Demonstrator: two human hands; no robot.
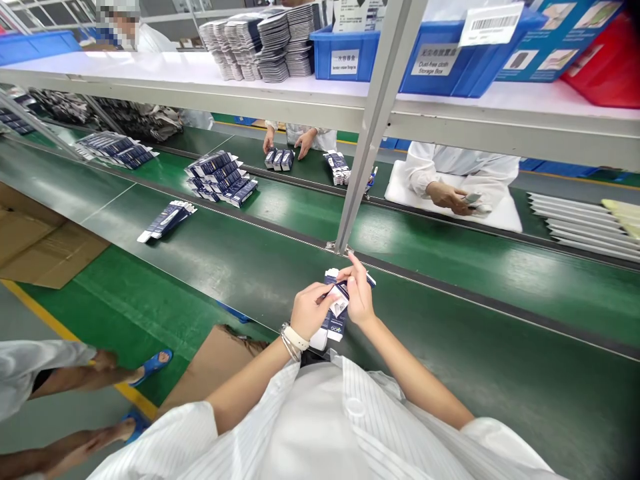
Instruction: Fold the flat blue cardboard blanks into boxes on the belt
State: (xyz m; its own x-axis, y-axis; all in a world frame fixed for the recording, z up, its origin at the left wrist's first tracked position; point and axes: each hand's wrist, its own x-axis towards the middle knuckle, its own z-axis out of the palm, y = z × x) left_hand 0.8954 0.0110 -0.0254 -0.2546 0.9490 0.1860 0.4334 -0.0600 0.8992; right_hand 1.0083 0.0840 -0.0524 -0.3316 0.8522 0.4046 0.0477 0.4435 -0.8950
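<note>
A small navy-and-white carton (339, 305) is held between my hands above the near green bench, its white end flaps facing me. My left hand (311, 310) pinches it from the left with thumb and fingers. My right hand (360, 297) grips its right side, with one finger pointing up and away. More navy-and-white cartons (336, 327) lie under and behind it, partly covered by my hands. Further left on the same surface rests a small bunch of flat cartons (167, 220).
A metal post (367, 133) rises just beyond my hands to a white shelf (280, 100) with blue bins (440, 60). Across the line, co-workers' hands (306, 141) work near stacked cartons (220, 177). Cardboard (210, 367) lies below left; a person's legs (70, 383) are beside it.
</note>
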